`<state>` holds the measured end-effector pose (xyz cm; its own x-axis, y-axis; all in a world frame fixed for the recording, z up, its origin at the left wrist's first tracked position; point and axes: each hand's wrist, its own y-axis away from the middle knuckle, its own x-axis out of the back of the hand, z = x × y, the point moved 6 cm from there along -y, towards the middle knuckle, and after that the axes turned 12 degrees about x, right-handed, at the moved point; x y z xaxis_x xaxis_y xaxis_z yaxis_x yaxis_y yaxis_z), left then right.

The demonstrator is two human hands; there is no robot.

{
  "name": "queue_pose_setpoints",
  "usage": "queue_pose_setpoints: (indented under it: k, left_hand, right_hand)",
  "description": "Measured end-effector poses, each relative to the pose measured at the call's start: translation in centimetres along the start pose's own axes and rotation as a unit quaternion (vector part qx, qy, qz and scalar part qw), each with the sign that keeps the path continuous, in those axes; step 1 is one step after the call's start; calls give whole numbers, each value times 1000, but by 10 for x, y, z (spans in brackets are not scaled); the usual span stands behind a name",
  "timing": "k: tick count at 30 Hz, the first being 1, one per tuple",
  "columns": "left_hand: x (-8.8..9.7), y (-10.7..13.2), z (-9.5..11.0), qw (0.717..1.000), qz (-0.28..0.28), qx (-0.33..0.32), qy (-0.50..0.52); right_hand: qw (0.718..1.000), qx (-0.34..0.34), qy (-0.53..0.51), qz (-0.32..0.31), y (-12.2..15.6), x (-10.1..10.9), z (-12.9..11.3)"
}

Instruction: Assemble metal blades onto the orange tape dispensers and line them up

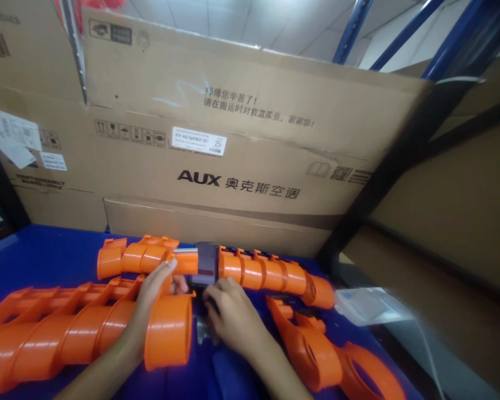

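My left hand is closed round a wide orange plastic ring with a tab on top. The thumb points up on the near side, and some fingertips show beyond the ring. Just right of it, my right hand has its fingers curled in. A dark patch lies under those fingers, and I cannot make out what they hold. Beyond both hands sits a dark grey block between orange parts. A row of similar orange rings stretches left under my left forearm.
More orange rings stand in rows at back left and back right. Loose orange pieces lie at front right, near a clear plastic bag. Cardboard walls off the back of the blue surface; a dark post rises at right.
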<state>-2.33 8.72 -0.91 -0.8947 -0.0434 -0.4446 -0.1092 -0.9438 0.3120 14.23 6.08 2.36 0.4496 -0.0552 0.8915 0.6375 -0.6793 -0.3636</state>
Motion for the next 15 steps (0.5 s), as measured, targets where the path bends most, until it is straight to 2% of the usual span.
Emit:
queue_pose_setpoints:
  k: [3,6,8,11,15]
  left_hand:
    - [-7,9,1,1000,2,-20,-20]
    - [-15,23,2,996,22,-82,-31]
    - [-21,28,-3,995,8,-86,-46]
    - [-28,32,-9,993,-26,-80,-80]
    - [-32,34,-10,986,-44,-96,-130]
  right_hand:
    - [992,-22,-57,109,0,16,5]
    - [966,-61,-102,232,5,35,12]
    - [952,-53,-112,281,8,44,11]
    - [954,15,-94,286,8,50,-2]
    - [956,86,-79,269,7,51,-16]
